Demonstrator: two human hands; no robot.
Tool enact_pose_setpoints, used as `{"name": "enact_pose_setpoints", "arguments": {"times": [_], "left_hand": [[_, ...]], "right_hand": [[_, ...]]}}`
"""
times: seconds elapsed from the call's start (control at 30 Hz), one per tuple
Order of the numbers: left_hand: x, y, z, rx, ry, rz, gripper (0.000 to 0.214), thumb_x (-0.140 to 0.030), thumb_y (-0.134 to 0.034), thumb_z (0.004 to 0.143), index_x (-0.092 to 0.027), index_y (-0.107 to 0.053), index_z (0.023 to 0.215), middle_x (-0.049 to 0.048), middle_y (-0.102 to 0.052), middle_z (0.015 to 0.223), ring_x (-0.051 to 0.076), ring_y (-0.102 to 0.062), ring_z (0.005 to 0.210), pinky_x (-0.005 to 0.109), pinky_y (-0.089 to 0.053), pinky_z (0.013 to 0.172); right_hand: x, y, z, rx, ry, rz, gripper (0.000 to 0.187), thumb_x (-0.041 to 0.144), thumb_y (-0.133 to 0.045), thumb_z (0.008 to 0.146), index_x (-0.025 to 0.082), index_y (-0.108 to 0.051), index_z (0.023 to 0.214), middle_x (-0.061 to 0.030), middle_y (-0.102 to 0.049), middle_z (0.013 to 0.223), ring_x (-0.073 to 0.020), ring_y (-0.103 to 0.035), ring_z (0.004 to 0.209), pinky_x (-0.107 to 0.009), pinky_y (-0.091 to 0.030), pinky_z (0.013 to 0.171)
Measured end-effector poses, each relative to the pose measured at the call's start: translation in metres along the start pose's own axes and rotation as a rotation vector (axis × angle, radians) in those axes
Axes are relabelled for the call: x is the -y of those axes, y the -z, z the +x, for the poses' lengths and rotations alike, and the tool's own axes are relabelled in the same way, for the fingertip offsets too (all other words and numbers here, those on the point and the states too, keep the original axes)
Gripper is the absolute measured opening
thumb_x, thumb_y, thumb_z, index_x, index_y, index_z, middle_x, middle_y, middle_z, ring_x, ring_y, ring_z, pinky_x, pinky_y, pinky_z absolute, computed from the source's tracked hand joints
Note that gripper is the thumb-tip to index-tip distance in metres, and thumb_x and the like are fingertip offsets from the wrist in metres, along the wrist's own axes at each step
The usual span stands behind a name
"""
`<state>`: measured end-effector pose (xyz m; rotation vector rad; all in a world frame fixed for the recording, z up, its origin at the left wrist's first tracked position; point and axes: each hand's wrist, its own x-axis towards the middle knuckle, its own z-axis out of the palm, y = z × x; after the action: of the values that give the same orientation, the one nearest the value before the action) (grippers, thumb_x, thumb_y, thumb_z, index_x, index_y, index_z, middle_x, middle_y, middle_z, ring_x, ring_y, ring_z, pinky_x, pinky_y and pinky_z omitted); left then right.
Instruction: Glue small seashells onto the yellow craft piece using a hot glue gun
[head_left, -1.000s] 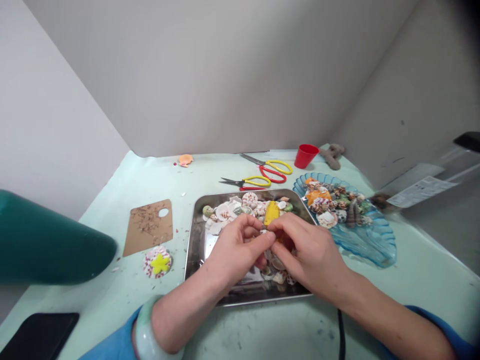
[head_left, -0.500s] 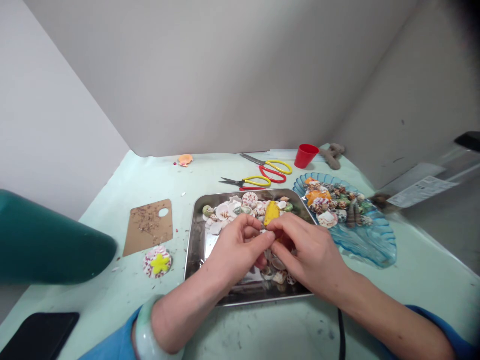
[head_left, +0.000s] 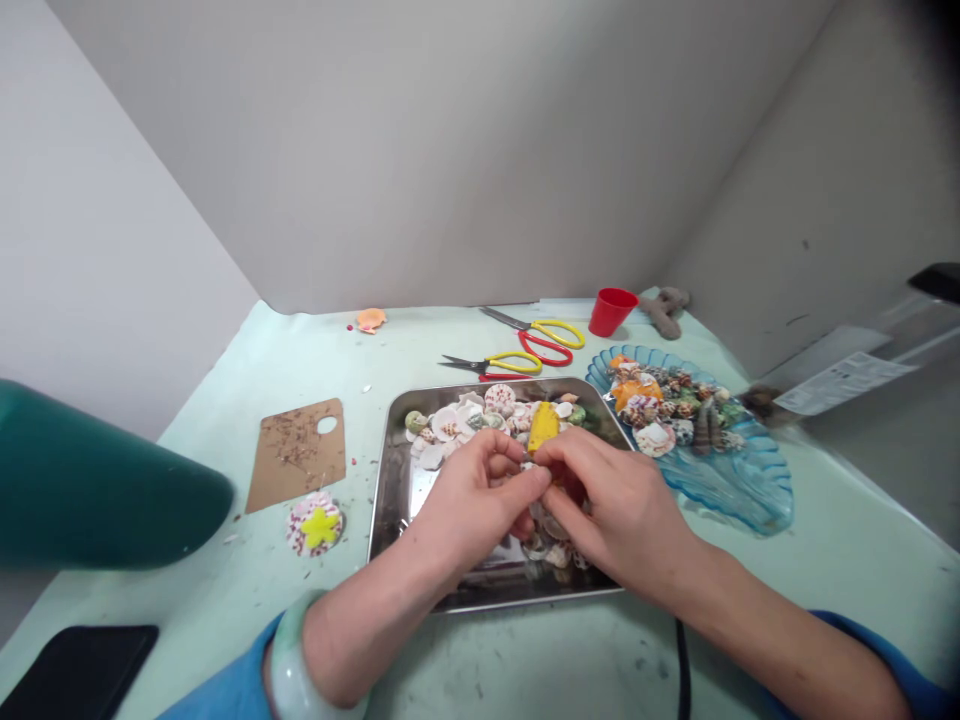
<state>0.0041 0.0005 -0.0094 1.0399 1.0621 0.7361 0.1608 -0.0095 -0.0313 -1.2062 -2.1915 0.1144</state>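
My left hand [head_left: 469,505] and my right hand [head_left: 615,505] meet fingertip to fingertip above a metal tray [head_left: 390,500] of seashells [head_left: 457,420]. Both are closed in a pinch on a small shell-like piece [head_left: 529,466] between them; its shape is mostly hidden by the fingers. A yellow shell [head_left: 542,424] lies in the tray just beyond the fingertips. More shells lie under my hands.
A blue glass dish [head_left: 750,485] of small shells stands right of the tray. Scissors [head_left: 517,362], a red cup [head_left: 611,311], a brown card [head_left: 296,452], a shell flower with a yellow star [head_left: 316,524], a dark green object [head_left: 90,480] and a black phone [head_left: 75,670] lie around.
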Motion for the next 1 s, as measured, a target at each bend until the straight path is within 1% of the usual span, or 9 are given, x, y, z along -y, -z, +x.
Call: {"name": "enact_pose_setpoints", "arguments": {"times": [0.37, 0.6, 1.0], "left_hand": [[-0.0006, -0.0011, -0.0007, -0.006, -0.014, -0.026, 0.028, -0.032, -0.065, 0.072, -0.020, -0.040, 0.079, -0.0090, -0.048, 0.053, 0.007, -0.047, 0.041, 0.020, -0.039, 0.044], [-0.0003, -0.0011, 0.0003, -0.010, 0.003, -0.023, 0.027, -0.030, -0.064, 0.073, -0.019, -0.041, 0.082, -0.0093, -0.047, 0.054, 0.006, -0.047, 0.042, 0.020, -0.040, 0.045], [0.0008, -0.0007, -0.0002, -0.004, -0.008, -0.036, 0.030, -0.033, -0.066, 0.071, -0.020, -0.041, 0.081, -0.0086, -0.049, 0.055, 0.007, -0.048, 0.043, 0.020, -0.041, 0.045]], "right_hand": [[0.0000, 0.0001, 0.0006, -0.013, -0.008, 0.025, 0.007, 0.016, -0.047, 0.084, 0.019, -0.052, 0.088, -0.0004, -0.057, 0.076, -0.0119, -0.054, 0.063, -0.024, -0.038, 0.057], [0.0011, 0.0000, 0.0010, -0.012, -0.013, 0.016, 0.006, 0.017, -0.048, 0.084, 0.018, -0.052, 0.087, -0.0001, -0.057, 0.075, -0.0115, -0.053, 0.061, -0.023, -0.037, 0.056], [0.0017, 0.0007, 0.0017, -0.022, -0.012, -0.006, 0.006, 0.017, -0.046, 0.084, 0.019, -0.052, 0.086, -0.0004, -0.057, 0.073, -0.0113, -0.052, 0.059, -0.023, -0.036, 0.053]]}}
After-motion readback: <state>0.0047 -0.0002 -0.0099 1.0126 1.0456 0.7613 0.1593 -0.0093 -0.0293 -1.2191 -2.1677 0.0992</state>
